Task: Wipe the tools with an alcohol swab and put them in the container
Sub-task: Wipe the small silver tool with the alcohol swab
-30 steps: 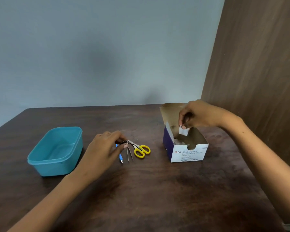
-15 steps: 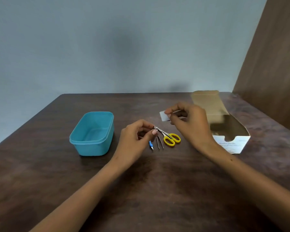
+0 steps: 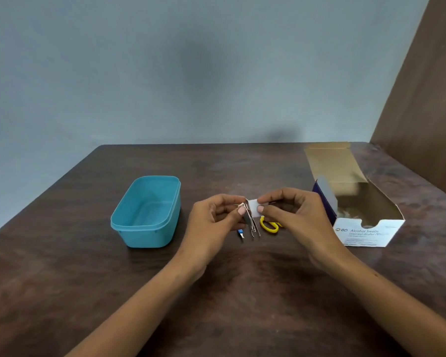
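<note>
A white alcohol swab packet (image 3: 252,206) is pinched between the thumb and forefinger of my right hand (image 3: 291,215), just above the table. My left hand (image 3: 216,217) is pinched on the upper end of the metal tweezers (image 3: 254,228), right against the packet's left edge. The tweezers' legs point down toward me. A small blue-handled tool (image 3: 240,233) lies on the table beside them. Yellow-handled scissors (image 3: 269,225) lie partly hidden under my right hand. The teal plastic container (image 3: 147,212) stands to the left with nothing in it.
An open cardboard box of alcohol swabs (image 3: 358,228) stands at the right, its flap raised. The dark wooden table (image 3: 216,305) meets a grey wall behind and a brown panel (image 3: 428,99) at the right.
My right hand drew a swab packet out of the box and brought it left, up to my left hand. The left hand stayed at the tools. My head turned left.
</note>
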Demonstrator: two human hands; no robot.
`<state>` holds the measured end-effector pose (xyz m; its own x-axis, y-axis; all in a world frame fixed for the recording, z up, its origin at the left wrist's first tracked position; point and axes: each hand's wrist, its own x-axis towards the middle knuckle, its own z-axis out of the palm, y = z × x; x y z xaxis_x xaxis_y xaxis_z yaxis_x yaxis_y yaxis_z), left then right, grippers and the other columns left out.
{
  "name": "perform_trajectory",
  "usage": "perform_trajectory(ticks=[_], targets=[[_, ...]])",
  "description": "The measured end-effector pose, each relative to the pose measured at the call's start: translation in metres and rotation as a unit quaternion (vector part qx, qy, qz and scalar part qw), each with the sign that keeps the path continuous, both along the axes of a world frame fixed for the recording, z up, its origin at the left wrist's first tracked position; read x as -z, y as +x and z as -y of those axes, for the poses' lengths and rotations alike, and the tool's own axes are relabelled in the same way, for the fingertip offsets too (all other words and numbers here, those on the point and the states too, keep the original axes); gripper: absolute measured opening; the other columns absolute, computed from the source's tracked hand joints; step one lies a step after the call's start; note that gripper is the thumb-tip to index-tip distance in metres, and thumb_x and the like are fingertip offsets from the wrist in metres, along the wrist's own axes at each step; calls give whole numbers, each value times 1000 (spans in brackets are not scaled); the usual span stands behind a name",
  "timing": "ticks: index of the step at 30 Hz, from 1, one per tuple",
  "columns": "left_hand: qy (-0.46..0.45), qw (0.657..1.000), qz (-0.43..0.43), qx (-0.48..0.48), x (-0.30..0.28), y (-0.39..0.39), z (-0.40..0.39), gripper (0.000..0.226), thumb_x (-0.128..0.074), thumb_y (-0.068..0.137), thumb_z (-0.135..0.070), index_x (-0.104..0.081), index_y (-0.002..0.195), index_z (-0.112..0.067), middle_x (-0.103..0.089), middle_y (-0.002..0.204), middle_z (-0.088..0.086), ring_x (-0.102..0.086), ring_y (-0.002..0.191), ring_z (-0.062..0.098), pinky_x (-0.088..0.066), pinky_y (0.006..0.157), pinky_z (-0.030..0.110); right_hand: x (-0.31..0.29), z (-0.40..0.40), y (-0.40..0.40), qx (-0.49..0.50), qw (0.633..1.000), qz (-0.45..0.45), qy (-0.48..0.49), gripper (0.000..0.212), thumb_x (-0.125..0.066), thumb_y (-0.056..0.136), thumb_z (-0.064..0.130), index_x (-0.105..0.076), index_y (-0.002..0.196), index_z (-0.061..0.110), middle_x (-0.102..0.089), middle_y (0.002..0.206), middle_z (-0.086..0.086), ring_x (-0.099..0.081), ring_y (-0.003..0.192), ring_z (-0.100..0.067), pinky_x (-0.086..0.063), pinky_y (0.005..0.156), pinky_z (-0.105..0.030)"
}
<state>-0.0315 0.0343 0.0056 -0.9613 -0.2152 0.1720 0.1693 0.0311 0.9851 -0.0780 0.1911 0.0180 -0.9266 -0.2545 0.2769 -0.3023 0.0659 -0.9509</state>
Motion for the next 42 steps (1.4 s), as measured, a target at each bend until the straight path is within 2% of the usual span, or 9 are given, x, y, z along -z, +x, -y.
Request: perform_trajectory(ticks=[7, 12, 14, 17, 21, 26, 33, 38, 42], targets=[[-13, 1000, -13, -19, -1, 2, 0, 11, -65, 85, -7, -70, 94, -12, -74, 85, 5, -72, 79, 14, -57, 68, 21, 0, 2, 6, -26, 999, -2, 38, 17, -81, 68, 12, -73, 83, 14, -75, 79, 2, -71, 73, -10, -56, 61, -23], [3, 1000, -12, -28, -2, 2, 1, 15, -66, 84, -7, -68, 98, -3, -74, 87, 12, -71, 78, 15, -57, 67, 21, -4, 1, 6, -64, 994, 43, -78, 11, -74, 74, 3, -73, 83, 8, -75, 77, 1, -70, 72, -8, -53, 60, -17], [8, 999, -10, -32, -3, 2, 1, 15, -66, 84, -7, -68, 98, -4, -74, 87, 10, -71, 77, 13, -56, 66, 20, -4, 0, 5, -75, 991, 62, -91, 12, -72, 75, 1, -72, 86, 6, -75, 78, 0, -69, 72, -7, -53, 60, -17], [7, 999, -14, -32, -3, 3, -1, 12, -66, 84, -7, -69, 96, -8, -74, 87, 9, -72, 79, 16, -58, 68, 23, -2, 0, 6, -77, 994, 43, -58, 15, -74, 72, 6, -72, 86, 8, -76, 82, -4, -71, 77, -12, -54, 62, -19], [16, 999, -19, -29, -4, 5, -2, 12, -67, 84, -8, -69, 96, -7, -74, 87, 8, -73, 81, 18, -58, 70, 25, 0, 2, 8, -54, 999, -7, -5, 21, -77, 67, 20, -73, 86, 13, -75, 83, -4, -72, 79, -21, -57, 68, -30], [36, 999, -13, -29, -4, 8, -4, 15, -69, 81, -9, -70, 95, -7, -75, 86, 8, -73, 82, 18, -58, 69, 25, 5, 4, 8, -28, 998, -38, 28, 21, -81, 66, 20, -74, 85, 14, -75, 80, 2, -70, 76, -9, -52, 66, -18], [49, 998, -11, -39, -5, 9, -3, 16, -69, 80, -4, -69, 96, -2, -76, 81, 11, -73, 76, 19, -60, 67, 27, 6, 10, 16, 36, 984, -109, 138, 21, -83, 66, 27, -71, 83, 24, -65, 81, 19, -63, 78, 6, -50, 63, -8], [52, 999, 8, -10, -8, 10, -2, 20, -73, 75, -2, -70, 95, -1, -76, 81, 12, -73, 76, 22, -58, 64, 24, 5, 9, 16, 16, 988, -94, 120, 19, -81, 70, 18, -72, 86, 17, -69, 76, 14, -67, 72, 4, -50, 59, -8], [54, 998, 19, 8, -11, 11, 0, 22, -75, 71, -1, -72, 92, -6, -76, 81, 9, -73, 75, 18, -56, 64, 20, 5, 6, 12, -5, 993, -62, 97, 17, -81, 70, 15, -74, 86, 15, -73, 77, 4, -70, 71, -5, -56, 65, -18]])
